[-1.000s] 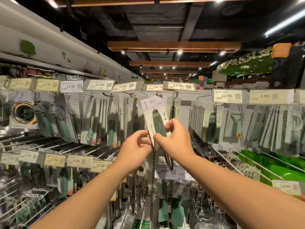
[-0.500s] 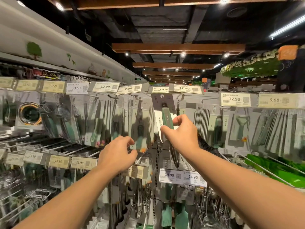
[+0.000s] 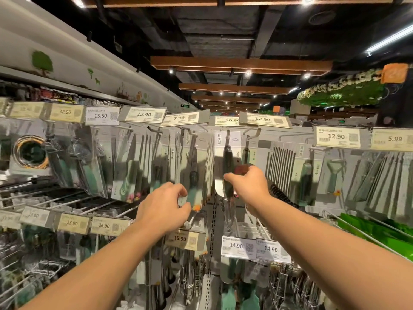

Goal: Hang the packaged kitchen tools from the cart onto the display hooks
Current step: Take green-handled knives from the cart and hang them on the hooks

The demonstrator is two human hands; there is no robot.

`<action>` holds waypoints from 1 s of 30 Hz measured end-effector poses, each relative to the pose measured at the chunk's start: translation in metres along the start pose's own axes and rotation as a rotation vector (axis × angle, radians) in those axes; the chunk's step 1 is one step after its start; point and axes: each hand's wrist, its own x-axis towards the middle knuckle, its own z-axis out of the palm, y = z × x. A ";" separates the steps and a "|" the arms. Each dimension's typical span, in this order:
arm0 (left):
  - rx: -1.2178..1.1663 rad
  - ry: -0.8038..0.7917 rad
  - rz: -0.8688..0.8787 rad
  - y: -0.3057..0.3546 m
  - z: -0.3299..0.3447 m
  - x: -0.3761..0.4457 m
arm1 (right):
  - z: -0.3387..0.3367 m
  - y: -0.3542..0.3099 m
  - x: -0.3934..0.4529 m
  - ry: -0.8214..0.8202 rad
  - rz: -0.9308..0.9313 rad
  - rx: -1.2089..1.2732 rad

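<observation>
With my right hand [image 3: 250, 184] pinching the packaged tool [image 3: 228, 166] and my left hand [image 3: 165, 209] loosely curled, empty, I guide its hole squarely onto the hook [image 3: 253, 133].

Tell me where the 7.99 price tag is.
In the head view, the 7.99 tag sits top row, centre-left, between the 12.90 tag and the 10.50 tag.

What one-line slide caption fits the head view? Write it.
Right hand holds a packaged kitchen tool up at a display hook, while the left hand hangs beside neighboring packages.
</observation>
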 end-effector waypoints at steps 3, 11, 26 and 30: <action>-0.020 0.004 -0.002 -0.003 0.003 0.008 | 0.004 0.003 0.016 -0.023 0.055 -0.010; -0.053 0.026 0.027 -0.010 0.015 0.020 | 0.015 0.009 0.042 -0.028 0.122 0.157; -0.077 0.060 -0.101 0.021 0.008 -0.010 | -0.025 0.002 -0.023 -0.201 0.048 0.037; -0.114 0.078 -0.188 0.041 -0.006 -0.039 | -0.046 0.010 -0.049 -0.238 0.036 0.068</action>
